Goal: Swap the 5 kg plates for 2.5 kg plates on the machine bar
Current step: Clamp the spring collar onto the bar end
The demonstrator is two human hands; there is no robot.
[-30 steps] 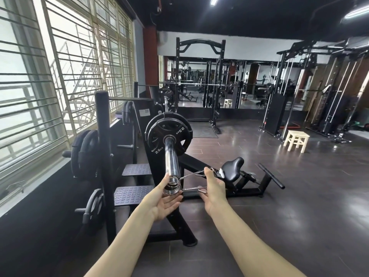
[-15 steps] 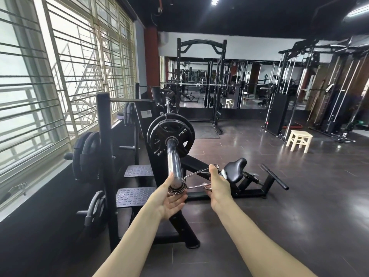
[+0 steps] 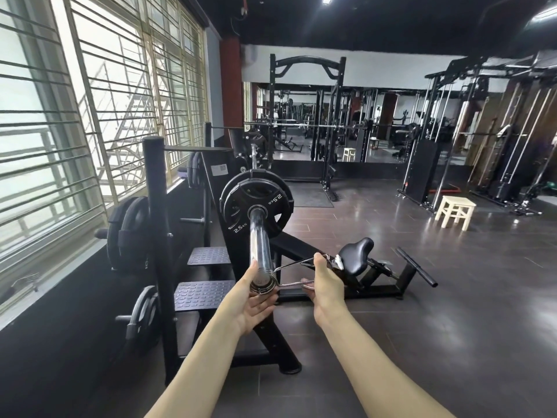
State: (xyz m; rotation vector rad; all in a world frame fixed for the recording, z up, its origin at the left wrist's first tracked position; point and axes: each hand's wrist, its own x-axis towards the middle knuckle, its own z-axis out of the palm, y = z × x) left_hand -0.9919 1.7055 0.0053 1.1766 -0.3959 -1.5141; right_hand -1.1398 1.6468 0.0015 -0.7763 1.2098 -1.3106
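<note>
Right hand point(image 3: 327, 289) squeezes the chrome spring collar's point(image 3: 265, 282) wire handles at the tip of the shiny steel bar point(image 3: 259, 239); left hand point(image 3: 256, 303) cups beneath, fingers relaxed (black 2.5 kg plate point(image 3: 256, 203) sits farther up).

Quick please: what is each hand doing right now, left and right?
Left hand: open, palm cupped under the coil of the silver spring collar at the bar's end.
Right hand: gripping the collar's two wire handles.
</note>
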